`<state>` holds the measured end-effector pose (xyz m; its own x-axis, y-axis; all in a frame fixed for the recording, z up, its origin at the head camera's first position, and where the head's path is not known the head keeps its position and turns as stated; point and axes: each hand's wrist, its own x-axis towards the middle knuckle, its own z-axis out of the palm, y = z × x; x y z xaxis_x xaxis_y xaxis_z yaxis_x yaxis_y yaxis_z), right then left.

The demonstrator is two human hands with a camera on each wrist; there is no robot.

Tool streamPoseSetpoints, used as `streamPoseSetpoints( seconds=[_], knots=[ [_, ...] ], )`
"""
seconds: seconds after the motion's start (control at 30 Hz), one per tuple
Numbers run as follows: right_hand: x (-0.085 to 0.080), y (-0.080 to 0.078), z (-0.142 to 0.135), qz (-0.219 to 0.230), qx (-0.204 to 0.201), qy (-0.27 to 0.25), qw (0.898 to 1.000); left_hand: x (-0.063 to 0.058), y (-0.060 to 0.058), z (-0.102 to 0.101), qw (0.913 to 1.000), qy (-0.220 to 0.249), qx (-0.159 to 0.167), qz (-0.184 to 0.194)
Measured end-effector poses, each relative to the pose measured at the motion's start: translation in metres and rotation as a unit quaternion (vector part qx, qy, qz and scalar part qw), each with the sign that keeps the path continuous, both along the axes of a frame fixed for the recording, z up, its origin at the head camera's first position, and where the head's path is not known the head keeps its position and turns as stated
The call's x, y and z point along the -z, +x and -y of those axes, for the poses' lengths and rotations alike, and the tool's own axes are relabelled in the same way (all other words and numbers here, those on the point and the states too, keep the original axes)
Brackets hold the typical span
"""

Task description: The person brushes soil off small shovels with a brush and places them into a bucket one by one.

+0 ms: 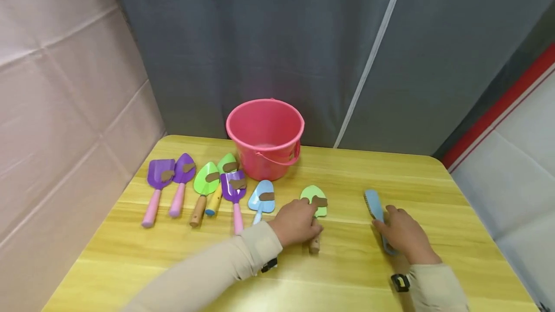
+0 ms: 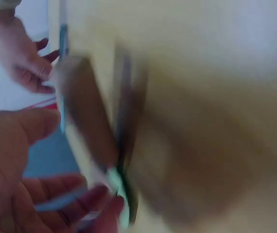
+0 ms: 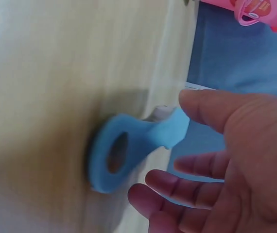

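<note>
My left hand [image 1: 295,223] reaches over a light green trowel [image 1: 313,191] with a wooden handle, lying on the table. In the left wrist view, thumb and fingers stand apart on either side of the blurred wooden handle [image 2: 87,111], fingertips beside the green neck. My right hand [image 1: 405,235] hovers at a blue brush [image 1: 375,202], its bristles facing left in the head view. The right wrist view shows the brush's looped handle [image 3: 141,133], with the thumb and loosely bent fingers spread around its far side. Part of the brush handle is hidden behind the hand.
A pink bucket [image 1: 256,165] stands at the back of the wooden table [image 1: 347,273], before a grey curtain. Left of my left hand lie several trowels, among them a purple one [image 1: 157,172], a green one [image 1: 204,184] and a light blue one [image 1: 261,190]. Brown patches mark their blades.
</note>
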<state>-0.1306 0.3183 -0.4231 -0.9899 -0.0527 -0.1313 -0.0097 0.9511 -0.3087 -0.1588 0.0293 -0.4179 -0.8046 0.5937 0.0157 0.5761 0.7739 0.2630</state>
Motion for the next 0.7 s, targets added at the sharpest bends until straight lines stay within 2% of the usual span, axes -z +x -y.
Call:
streamPoseSetpoints(
  seconds=[0.17, 0.27, 0.37, 0.53, 0.7],
  knots=[
    [0.007, -0.002, 0.004, -0.020, -0.007, -0.009, 1.000, 0.016, 0.011, -0.012, 0.9966, -0.002, -0.082, 0.011],
    [0.011, -0.002, 0.005, -0.042, -0.011, -0.005, 0.999, 0.020, 0.014, -0.013, 0.9941, 0.018, -0.106, 0.009],
    [0.013, -0.003, 0.005, -0.057, -0.009, 0.002, 0.998, 0.021, 0.016, -0.011, 0.9935, 0.031, -0.110, 0.004],
    [0.012, -0.003, 0.004, -0.057, -0.002, 0.003, 0.998, 0.025, 0.016, -0.008, 0.9943, 0.035, -0.101, 0.002],
    [0.011, -0.004, 0.003, -0.063, 0.012, -0.002, 0.998, 0.032, 0.012, -0.005, 0.9914, 0.070, -0.109, 0.021]
  ],
)
